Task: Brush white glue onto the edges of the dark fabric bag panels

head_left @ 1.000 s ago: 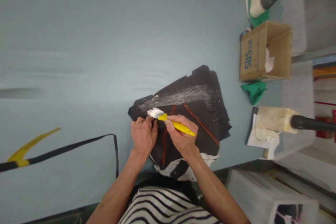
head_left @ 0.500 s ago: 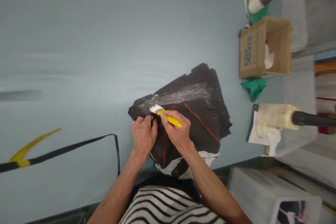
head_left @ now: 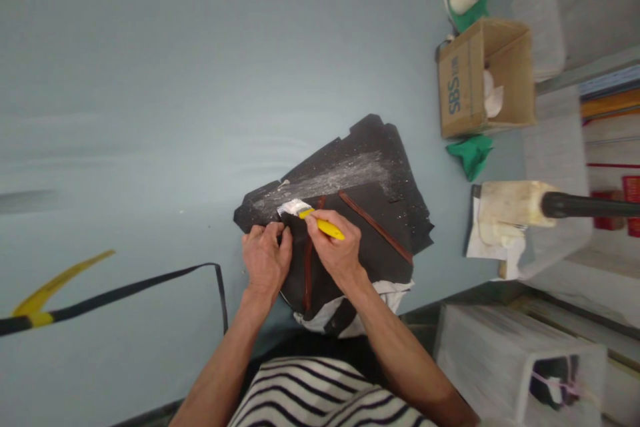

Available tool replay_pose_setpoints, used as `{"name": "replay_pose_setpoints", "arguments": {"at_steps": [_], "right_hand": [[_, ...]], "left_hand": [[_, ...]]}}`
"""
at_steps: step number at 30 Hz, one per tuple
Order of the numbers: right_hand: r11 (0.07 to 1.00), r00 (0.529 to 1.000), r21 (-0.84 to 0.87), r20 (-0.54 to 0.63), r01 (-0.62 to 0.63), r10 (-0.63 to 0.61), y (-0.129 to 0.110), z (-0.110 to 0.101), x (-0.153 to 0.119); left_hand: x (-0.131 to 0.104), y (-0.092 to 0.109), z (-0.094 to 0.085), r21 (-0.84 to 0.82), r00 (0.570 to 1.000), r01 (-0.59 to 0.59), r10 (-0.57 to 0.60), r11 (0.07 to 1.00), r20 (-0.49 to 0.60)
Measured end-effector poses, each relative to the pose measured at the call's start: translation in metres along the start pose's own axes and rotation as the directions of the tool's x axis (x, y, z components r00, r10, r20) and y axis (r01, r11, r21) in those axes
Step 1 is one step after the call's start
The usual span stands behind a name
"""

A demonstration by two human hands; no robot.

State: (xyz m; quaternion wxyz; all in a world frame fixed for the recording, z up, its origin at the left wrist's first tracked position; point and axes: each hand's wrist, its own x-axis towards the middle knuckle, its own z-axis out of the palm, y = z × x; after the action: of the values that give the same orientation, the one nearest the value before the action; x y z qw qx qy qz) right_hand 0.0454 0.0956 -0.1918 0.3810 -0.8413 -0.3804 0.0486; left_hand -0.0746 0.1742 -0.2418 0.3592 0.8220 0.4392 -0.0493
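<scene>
A brush with a yellow handle (head_left: 329,229) is gripped by my right hand (head_left: 340,250), its bristles loaded with white paste (head_left: 294,205). The bristles rest at the upper left edge of a dark bag panel (head_left: 365,240) with two reddish-brown strips across it. At that same edge, left of the brush, my left hand (head_left: 265,255) has its fingers curled and pressed onto the panel. Underneath and beyond lies a stack of dark, notched sheets (head_left: 360,137) with white smears. White cloth (head_left: 320,319) shows at the panel's near end.
A pale blue-grey tabletop (head_left: 140,67) surrounds the work. On the right stand an open cardboard box (head_left: 463,90), a green cloth (head_left: 471,155) and a paste-covered tool with a black handle (head_left: 520,210). A black strap with yellow (head_left: 125,290) lies left. A whitish bin (head_left: 480,340) stands lower right.
The brush tip has moved slightly along the panel's edge, and white paste spreads there. My left hand keeps its place on the panel. The whole view has shifted a little.
</scene>
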Motion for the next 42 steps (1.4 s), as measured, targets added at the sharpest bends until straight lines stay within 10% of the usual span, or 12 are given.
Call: {"name": "replay_pose_setpoints", "arguments": {"at_steps": [31,42], "right_hand": [[0.996,0.991,0.085,0.134,-0.032,0.02,-0.007,0.002,-0.007],[0.992,0.988,-0.037,-0.104,-0.119,0.115,0.036,-0.035,0.0]], "left_hand": [[0.004,-0.006,0.002,0.05,0.998,-0.061,0.062,0.997,-0.02],[0.007,-0.007,0.005,0.026,0.996,-0.07,0.071,0.997,-0.052]]}}
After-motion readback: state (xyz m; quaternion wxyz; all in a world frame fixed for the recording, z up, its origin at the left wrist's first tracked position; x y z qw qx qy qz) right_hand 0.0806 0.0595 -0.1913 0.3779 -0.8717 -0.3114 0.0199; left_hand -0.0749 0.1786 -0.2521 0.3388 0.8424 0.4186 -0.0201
